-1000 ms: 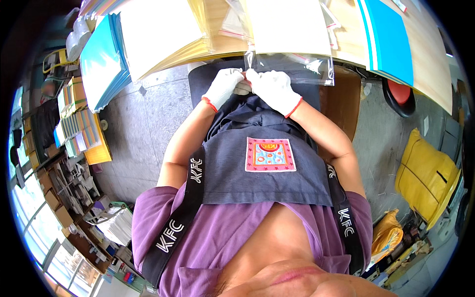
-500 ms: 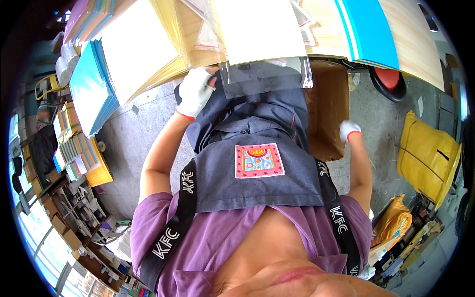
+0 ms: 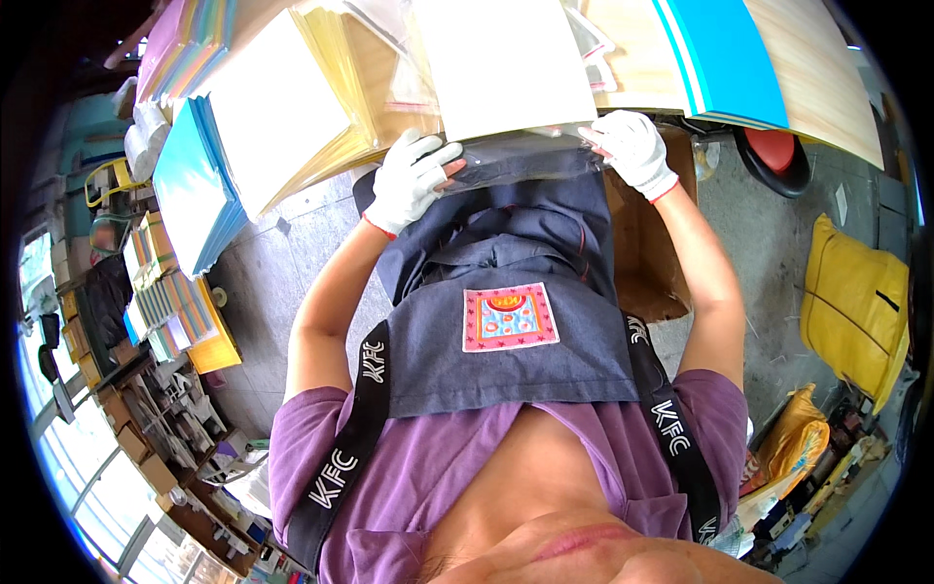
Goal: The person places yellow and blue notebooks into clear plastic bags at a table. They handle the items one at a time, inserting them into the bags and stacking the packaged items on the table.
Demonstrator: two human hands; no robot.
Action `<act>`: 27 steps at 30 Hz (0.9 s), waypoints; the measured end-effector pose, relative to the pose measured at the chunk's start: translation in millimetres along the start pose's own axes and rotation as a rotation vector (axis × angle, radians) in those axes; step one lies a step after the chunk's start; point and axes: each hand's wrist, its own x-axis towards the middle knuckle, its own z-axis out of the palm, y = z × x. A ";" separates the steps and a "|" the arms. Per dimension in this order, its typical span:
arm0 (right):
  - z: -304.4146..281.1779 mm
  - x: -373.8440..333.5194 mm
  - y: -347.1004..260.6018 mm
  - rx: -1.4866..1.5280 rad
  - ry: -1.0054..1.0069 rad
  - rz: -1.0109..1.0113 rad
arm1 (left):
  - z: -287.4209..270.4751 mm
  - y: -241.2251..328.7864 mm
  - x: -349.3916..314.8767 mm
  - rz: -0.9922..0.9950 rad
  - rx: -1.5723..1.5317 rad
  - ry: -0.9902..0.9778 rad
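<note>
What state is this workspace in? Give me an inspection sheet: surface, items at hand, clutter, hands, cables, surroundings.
Surface: wood-patterned table, partly covered.
Items at hand: clear plastic along the near edge, by the white sheets.
Clutter: loose packets beside the sheets.
Hands: gloved; left hand at the plastic's left end, right hand at its right; grip unclear.
Cables: nothing seen.
Surroundings: brown box, yellow bundle at right.

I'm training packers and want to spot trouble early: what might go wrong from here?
The clear plastic film looks thin and creased between the left hand and right hand, so it might wrinkle or tear.

The white sheet reaches the front edge of the table; a tug on the film could perhaps drag it off.
</note>
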 end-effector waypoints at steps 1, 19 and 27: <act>-0.4 -5.8 -6.9 0.041 -0.013 0.053 | 2.1 2.6 -6.4 -0.049 -0.045 0.013; 37.5 8.7 -83.7 1.201 0.433 1.712 | 84.6 41.8 -2.8 -1.386 -1.486 0.818; -38.7 57.0 -52.9 1.304 -0.251 1.304 | 15.3 40.5 1.1 -1.240 -1.263 0.153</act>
